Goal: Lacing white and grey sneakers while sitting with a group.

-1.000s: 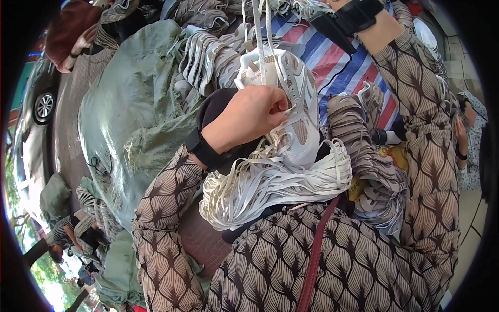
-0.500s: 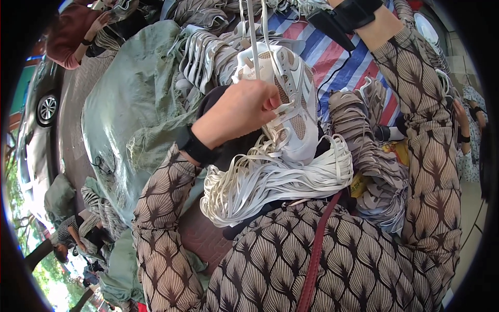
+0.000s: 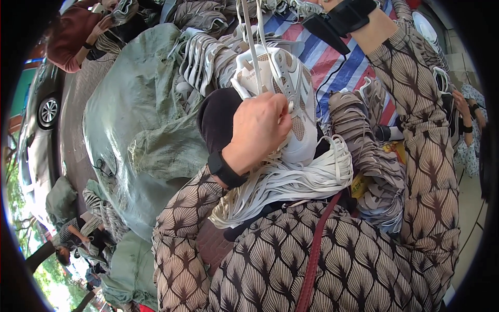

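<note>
Left hand (image 3: 262,125) curled over the white-and-tan sneaker (image 3: 305,86), fingertips pinching white shoelace (image 3: 290,106) at its eyelets. Sneaker's toe points at wearer, just beside the shoelace bundle (image 3: 296,179). Right hand (image 3: 328,4) mostly cropped at top edge; can't tell its grip.

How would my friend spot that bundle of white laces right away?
Start at the leaf-patterned clothing along the bottom. Just above it, below the left hand, lies the bundle: loose white loops, unlike the stacked grey-brown shoe pieces to its right.
</note>
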Demonstrator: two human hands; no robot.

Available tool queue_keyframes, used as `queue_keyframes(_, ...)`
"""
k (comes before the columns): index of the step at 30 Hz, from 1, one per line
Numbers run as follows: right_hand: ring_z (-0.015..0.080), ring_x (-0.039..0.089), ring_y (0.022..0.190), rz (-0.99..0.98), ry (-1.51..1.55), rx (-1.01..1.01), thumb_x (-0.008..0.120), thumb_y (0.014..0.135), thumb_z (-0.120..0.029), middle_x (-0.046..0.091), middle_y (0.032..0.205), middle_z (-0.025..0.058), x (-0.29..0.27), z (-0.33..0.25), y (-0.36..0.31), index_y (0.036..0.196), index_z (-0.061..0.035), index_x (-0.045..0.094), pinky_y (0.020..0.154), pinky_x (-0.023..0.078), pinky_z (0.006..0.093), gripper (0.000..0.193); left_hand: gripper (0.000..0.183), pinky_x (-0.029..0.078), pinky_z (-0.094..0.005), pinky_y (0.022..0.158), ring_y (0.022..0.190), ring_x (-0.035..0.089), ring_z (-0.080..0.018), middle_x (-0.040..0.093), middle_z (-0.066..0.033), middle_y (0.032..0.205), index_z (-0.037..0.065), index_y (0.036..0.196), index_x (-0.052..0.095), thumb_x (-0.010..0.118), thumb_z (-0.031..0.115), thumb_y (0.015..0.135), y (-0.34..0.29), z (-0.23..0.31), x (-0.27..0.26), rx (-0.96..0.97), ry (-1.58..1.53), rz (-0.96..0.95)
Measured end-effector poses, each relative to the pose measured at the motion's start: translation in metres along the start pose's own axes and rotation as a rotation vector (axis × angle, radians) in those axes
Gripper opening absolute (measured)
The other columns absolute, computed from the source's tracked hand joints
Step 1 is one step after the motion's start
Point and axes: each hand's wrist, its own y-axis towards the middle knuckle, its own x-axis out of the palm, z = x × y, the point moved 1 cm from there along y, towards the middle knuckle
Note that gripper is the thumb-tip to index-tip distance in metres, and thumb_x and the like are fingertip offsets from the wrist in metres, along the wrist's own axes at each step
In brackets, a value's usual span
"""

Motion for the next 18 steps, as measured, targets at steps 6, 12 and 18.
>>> queue_keyframes(6, 0.0098, 0.051, 0.059, 0.008, -0.035, 0.005, 0.041, 0.096, -0.019, 0.065, 0.086, 0.0117, 0.0, -0.007, -0.009, 0.091, 0.0008, 0.057, 0.048, 0.041, 0.0208, 0.026, 0.006, 0.036, -0.0373, 0.06, 0.061, 0.053, -0.0269, 0.051, -0.0074, 0.067, 0.008, 0.075, 0.054, 0.058, 0.012, 0.072, 0.007, -0.004, -0.008, 0.071, 0.434, 0.226)
queue_keyframes(12, 0.0103, 0.055, 0.061, 0.065, -0.105, 0.005, 0.041, 0.096, -0.02, 0.065, 0.087, 0.0105, 0.004, -0.011, -0.014, 0.091, -0.0009, 0.057, 0.052, 0.045, 0.0222, 0.025, 0.011, 0.037, -0.0353, 0.072, 0.075, 0.055, -0.0247, 0.058, -0.0067, 0.082, 0.009, 0.079, 0.061, 0.062, 0.017, 0.072, 0.011, -0.007, -0.016, 0.066, 0.0, -0.024)
queue_keyframes(18, 0.0107, 0.055, 0.06, 0.05, -0.103, -0.008, 0.042, 0.096, -0.02, 0.065, 0.085, 0.0109, 0.003, -0.009, -0.013, 0.09, -0.0007, 0.058, 0.053, 0.046, 0.0233, 0.026, 0.017, 0.04, -0.0345, 0.071, 0.082, 0.057, -0.0245, 0.058, -0.0057, 0.084, 0.008, 0.089, 0.058, 0.058, 0.002, 0.073, 0.023, -0.024, -0.029, 0.316, -0.042, -0.212)
